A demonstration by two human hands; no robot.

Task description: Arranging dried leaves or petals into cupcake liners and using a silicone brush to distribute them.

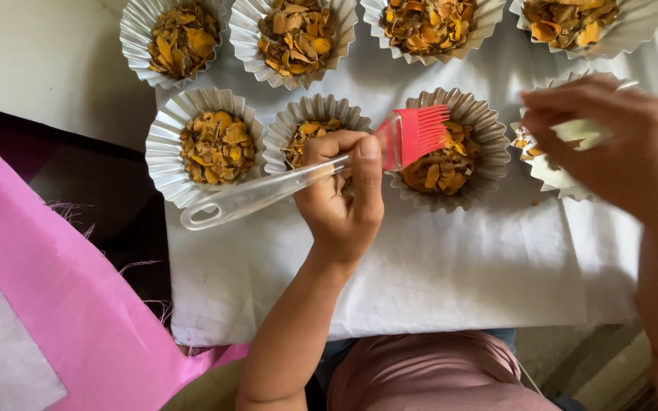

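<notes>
Silicone brush [413, 135] | your left hand [342, 199] is gripping its clear handle, bristles over a foil cup [489, 141] | your right hand [611, 144] is pinching another cup's [550, 176] rim, steadying it.

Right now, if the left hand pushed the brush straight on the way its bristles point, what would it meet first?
Probably the foil cup of orange-yellow flakes just right of the red bristles held by the left hand; the bristles already overlap its rim, though height above it is unclear.

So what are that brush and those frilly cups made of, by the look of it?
The brush looks like clear glossy plastic for the handle, with red, probably silicone, bristles: thick, even, rubbery. The fluted cups seem to be thin foil or foil-coated paper, judging by their silvery sheen and crisp pleats.
</notes>
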